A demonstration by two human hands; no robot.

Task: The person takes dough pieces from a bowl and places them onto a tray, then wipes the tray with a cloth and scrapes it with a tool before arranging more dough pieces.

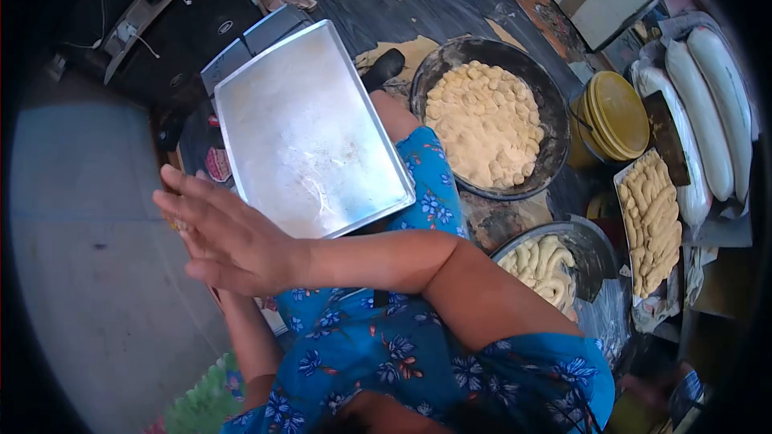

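My right hand (237, 245) reaches across to the left with its fingers stretched out and slightly apart. Behind it, my left hand (191, 242) is mostly hidden, so its fingers cannot be made out well. The two hands overlap and seem to touch; a small yellowish spot shows at their left edge, too small to name. Just above and to the right of them, a shiny metal tray (314, 128) lies tilted by my leg, its surface lightly marked.
A black basin (557, 148) holds many dough balls. Another basin (595, 261) has dough strips. Shaped dough (650, 221) fills a tray at the right, near a yellow bucket (619, 116) and long white packages (700, 104). Dark cabinets (201, 40) stand at the upper left.
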